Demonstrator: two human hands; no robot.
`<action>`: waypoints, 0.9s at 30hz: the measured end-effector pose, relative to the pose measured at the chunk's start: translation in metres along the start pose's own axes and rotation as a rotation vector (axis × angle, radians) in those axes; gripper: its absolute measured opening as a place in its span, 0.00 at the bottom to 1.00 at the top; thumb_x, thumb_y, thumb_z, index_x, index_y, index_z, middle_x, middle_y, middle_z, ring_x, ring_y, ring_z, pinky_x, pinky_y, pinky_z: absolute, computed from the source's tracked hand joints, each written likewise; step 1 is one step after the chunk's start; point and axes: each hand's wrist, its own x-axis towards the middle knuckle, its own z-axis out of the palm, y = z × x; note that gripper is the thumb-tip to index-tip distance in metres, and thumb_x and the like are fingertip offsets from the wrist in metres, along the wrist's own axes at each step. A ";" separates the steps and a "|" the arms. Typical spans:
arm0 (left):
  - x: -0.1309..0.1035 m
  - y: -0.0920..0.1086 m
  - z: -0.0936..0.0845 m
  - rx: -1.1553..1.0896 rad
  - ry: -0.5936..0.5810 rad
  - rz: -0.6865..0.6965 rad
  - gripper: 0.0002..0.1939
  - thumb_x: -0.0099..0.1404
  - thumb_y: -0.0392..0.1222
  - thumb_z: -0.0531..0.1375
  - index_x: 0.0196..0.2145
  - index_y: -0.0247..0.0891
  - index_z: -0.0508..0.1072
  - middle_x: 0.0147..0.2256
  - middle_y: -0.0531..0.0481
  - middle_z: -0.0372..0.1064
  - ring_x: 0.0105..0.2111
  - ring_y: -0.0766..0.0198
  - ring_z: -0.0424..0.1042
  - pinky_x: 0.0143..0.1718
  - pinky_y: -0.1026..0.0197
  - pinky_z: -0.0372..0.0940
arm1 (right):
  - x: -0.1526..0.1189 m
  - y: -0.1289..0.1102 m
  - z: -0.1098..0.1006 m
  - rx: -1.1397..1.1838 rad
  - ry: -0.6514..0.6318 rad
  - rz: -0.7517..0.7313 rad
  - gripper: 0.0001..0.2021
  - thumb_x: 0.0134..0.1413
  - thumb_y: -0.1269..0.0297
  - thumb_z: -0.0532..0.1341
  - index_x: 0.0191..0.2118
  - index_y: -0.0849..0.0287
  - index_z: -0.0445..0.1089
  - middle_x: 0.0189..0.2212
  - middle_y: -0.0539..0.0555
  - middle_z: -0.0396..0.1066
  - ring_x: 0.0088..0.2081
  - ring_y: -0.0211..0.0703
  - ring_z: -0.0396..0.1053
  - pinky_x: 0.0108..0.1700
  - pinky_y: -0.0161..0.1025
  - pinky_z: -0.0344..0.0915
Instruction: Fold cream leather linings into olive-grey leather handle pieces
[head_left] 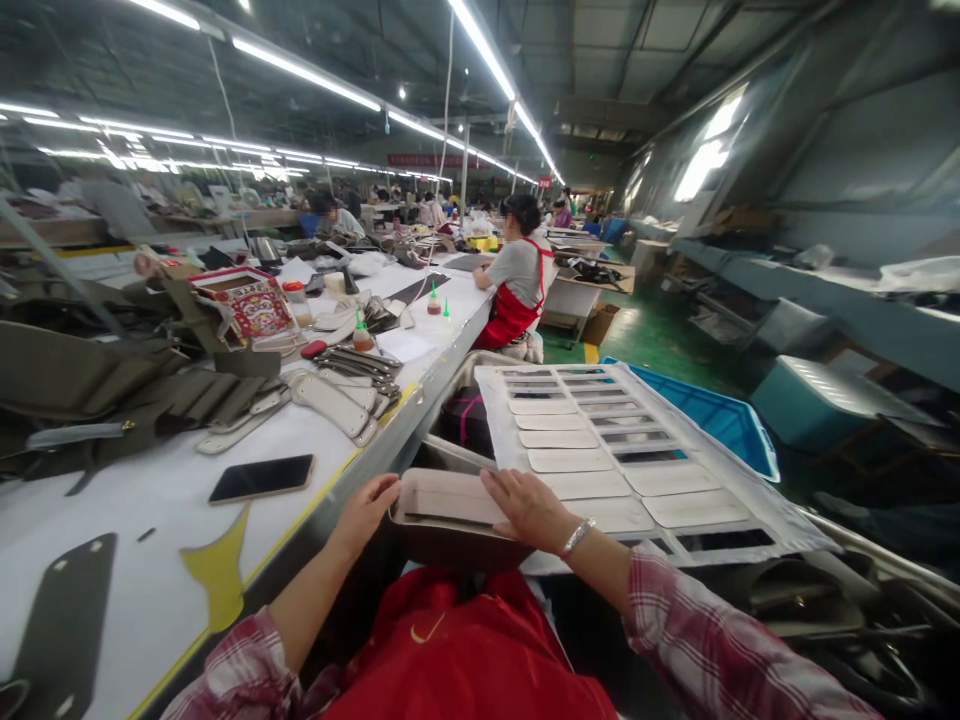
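On my lap, against the red apron, stands a small box-shaped bag body (pixel 457 548), dark brown outside with a pale lining and rim. My left hand (pixel 373 508) pinches its left edge, thumb and fingers close together at the corner. My right hand (pixel 531 510) is wrapped over its right end, fingers on the rim; the thumb is hidden. To the right, a white slotted frame (pixel 619 455) carries several pale rounded panels (pixel 574 460). Left of my hands, a dark phone (pixel 261 478) lies on the white-covered table (pixel 172 480).
Stacked pale-edged pieces (pixel 334 400), glue bottles (pixel 362 335) and a patterned red box (pixel 251 305) sit on the table. Dark leather parts (pixel 135 400) are heaped at left. A blue crate (pixel 705 410) stands behind the frame. A co-worker (pixel 517 275) in a red apron sits ahead.
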 end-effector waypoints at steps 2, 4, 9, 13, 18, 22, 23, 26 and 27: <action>0.003 0.000 0.006 0.027 -0.010 -0.009 0.25 0.57 0.57 0.54 0.44 0.36 0.69 0.43 0.44 0.71 0.44 0.57 0.69 0.46 0.60 0.63 | -0.003 -0.001 0.002 -0.005 -0.009 -0.006 0.39 0.45 0.54 0.62 0.60 0.67 0.49 0.43 0.61 0.62 0.39 0.50 0.59 0.40 0.44 0.59; 0.007 0.000 0.010 0.068 -0.016 -0.017 0.24 0.56 0.56 0.54 0.43 0.36 0.70 0.43 0.45 0.72 0.44 0.56 0.69 0.46 0.59 0.63 | -0.004 -0.003 0.003 -0.005 -0.022 -0.011 0.38 0.46 0.54 0.62 0.60 0.66 0.49 0.43 0.61 0.61 0.39 0.50 0.59 0.39 0.44 0.60; 0.017 -0.002 0.016 0.188 -0.035 -0.037 0.22 0.56 0.50 0.55 0.44 0.35 0.70 0.44 0.42 0.71 0.45 0.54 0.68 0.47 0.56 0.61 | -0.002 -0.003 0.005 0.031 -0.088 -0.050 0.38 0.46 0.54 0.60 0.60 0.67 0.49 0.43 0.62 0.61 0.39 0.49 0.61 0.38 0.43 0.61; 0.023 -0.006 0.012 0.258 -0.092 -0.001 0.22 0.56 0.46 0.56 0.47 0.33 0.67 0.46 0.41 0.69 0.46 0.55 0.68 0.49 0.56 0.61 | 0.003 -0.004 0.004 0.036 -0.164 -0.113 0.40 0.45 0.51 0.60 0.60 0.69 0.48 0.43 0.63 0.61 0.38 0.50 0.63 0.36 0.44 0.63; 0.028 -0.002 0.003 0.377 -0.128 0.055 0.23 0.53 0.40 0.58 0.48 0.34 0.66 0.48 0.40 0.67 0.48 0.54 0.66 0.51 0.54 0.59 | 0.018 -0.004 0.006 0.042 -0.257 -0.144 0.42 0.42 0.49 0.62 0.59 0.71 0.50 0.45 0.65 0.61 0.37 0.51 0.65 0.34 0.44 0.66; 0.015 0.020 0.017 0.550 -0.057 0.206 0.23 0.56 0.34 0.54 0.52 0.36 0.63 0.54 0.40 0.59 0.55 0.50 0.56 0.57 0.46 0.48 | 0.027 -0.003 0.010 0.092 -0.306 -0.146 0.42 0.40 0.49 0.63 0.57 0.72 0.51 0.45 0.66 0.62 0.37 0.51 0.67 0.33 0.43 0.67; 0.009 0.027 0.026 0.612 -0.084 0.304 0.22 0.58 0.33 0.53 0.52 0.37 0.63 0.53 0.41 0.59 0.55 0.51 0.56 0.57 0.47 0.49 | 0.028 -0.003 0.011 0.104 -0.308 -0.142 0.42 0.40 0.50 0.63 0.57 0.72 0.50 0.44 0.66 0.62 0.37 0.51 0.67 0.33 0.43 0.67; -0.011 0.042 0.055 0.756 -0.336 0.588 0.16 0.60 0.40 0.55 0.47 0.37 0.66 0.45 0.44 0.65 0.46 0.55 0.63 0.50 0.53 0.59 | 0.029 -0.005 0.012 0.155 -0.297 -0.122 0.42 0.41 0.53 0.63 0.58 0.73 0.49 0.44 0.67 0.63 0.38 0.53 0.68 0.33 0.43 0.67; -0.017 0.045 0.064 0.780 -0.420 0.625 0.17 0.60 0.45 0.56 0.45 0.36 0.67 0.43 0.44 0.66 0.44 0.55 0.64 0.47 0.54 0.61 | 0.029 -0.005 0.012 0.185 -0.296 -0.117 0.42 0.41 0.54 0.63 0.58 0.73 0.48 0.45 0.67 0.63 0.39 0.54 0.67 0.34 0.44 0.67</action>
